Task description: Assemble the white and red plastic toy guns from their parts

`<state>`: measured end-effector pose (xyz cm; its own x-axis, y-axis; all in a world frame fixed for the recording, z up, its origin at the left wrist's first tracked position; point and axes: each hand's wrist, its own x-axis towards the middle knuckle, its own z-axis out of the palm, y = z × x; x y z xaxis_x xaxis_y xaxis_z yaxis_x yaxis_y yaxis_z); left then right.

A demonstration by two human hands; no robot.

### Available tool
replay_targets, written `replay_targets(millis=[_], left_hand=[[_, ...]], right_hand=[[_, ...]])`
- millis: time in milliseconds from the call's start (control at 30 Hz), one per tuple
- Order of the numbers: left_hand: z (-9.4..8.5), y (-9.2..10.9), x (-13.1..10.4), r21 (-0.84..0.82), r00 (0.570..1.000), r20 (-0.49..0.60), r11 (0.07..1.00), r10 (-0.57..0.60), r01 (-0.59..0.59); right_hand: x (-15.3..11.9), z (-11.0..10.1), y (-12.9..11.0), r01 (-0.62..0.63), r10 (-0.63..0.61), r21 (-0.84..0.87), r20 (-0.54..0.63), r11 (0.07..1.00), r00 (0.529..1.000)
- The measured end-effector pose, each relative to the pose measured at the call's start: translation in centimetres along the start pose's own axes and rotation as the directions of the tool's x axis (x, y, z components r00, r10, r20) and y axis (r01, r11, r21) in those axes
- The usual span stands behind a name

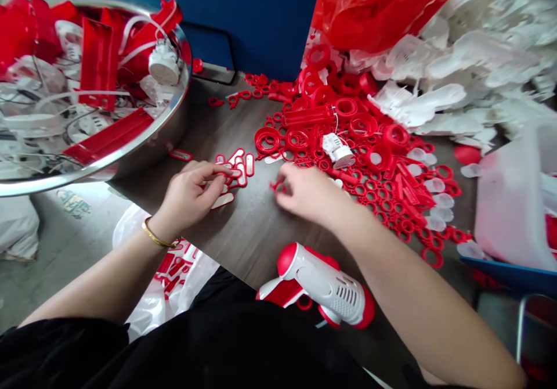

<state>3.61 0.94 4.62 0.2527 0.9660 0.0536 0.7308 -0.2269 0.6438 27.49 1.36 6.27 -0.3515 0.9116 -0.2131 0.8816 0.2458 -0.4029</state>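
Dark wood-grain tabletop (248, 241) ran up to a glossy deep-blue panel (261, 23), with a wide polished-steel basin (188, 81) of red and white plastic parts at its left edge. Small flat oval pieces with red plastic rims and pale centres (249, 165) lay in a loose cluster near the middle, partly under the person's left hand (191, 188). That hand's thumb and forefinger were nearly together over the cluster; whether they gripped a piece or only steadied one, I cannot tell. Across a strip of bare tabletop, the right hand (304, 194) had its thumb and forefinger curled around a small red plastic piece (274, 186), the tips close together and the piece poking out between them. Just beyond that hand spread a tangled heap of red plastic rings and strips (383, 151).

Parts this slight would, I judge, handle best in a light fingertip pinch by the edges, with the left fingertips keeping the cluster from sliding. Working over the bare strip seemed wise, since a dropped piece could easily vanish among the rings. Nearer the body, a white-and-red plastic casing shaped like a hair dryer (335, 287) lay on its side, below the right forearm, where a low elbow might knock it.
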Motion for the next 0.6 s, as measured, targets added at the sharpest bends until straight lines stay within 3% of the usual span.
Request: replay_targets(millis=[67,133,167,200,267,300,433,500,600], left_hand=[[-0.3,-0.4,0.1,0.224,0.992,-0.078,0.972,0.096,-0.076],[0.2,0.5,0.6,0.262,0.978,-0.110,0.954,0.177,-0.143],[0.9,1.4,1.0,0.235,0.969,-0.094,0.951,0.230,-0.202],[1.8,2.5,1.6,0.197,0.954,-0.057,0.940,0.295,-0.279],[4.2,4.8,3.3,0.137,0.899,0.091,0.889,0.429,-0.437],[5.6,5.9,4.3,0.152,0.873,0.174,0.864,0.455,-0.480],[9.8,7.9,7.8,0.378,0.914,0.255,0.837,0.316,-0.395],[9.8,7.7,8.0,0.386,0.909,0.278,0.830,0.311,-0.402],[7.6,7.1,6.3,0.256,0.875,0.333,0.860,0.350,-0.442]], right_hand=[[-0.3,-1.7,2.3,-0.093,0.117,0.092,-0.303,0.991,0.946],[-1.2,-2.8,4.2,-0.104,0.162,0.143,-0.495,0.984,0.854],[-1.8,-3.0,4.9,-0.099,0.159,0.144,-0.507,0.985,0.847],[-2.4,-2.8,5.4,-0.107,0.156,0.130,-0.462,0.986,0.873],[-3.6,-1.7,5.8,-0.157,0.170,0.067,-0.284,0.985,0.944],[-4.1,-0.8,5.8,-0.196,0.199,0.032,-0.216,0.980,0.956],[-4.9,2.4,5.3,-0.359,0.347,-0.009,-0.230,0.933,0.909],[-5.0,3.1,5.2,-0.382,0.376,0.020,-0.235,0.924,0.896],[-5.2,3.3,5.2,-0.360,0.361,0.053,-0.256,0.931,0.897]])
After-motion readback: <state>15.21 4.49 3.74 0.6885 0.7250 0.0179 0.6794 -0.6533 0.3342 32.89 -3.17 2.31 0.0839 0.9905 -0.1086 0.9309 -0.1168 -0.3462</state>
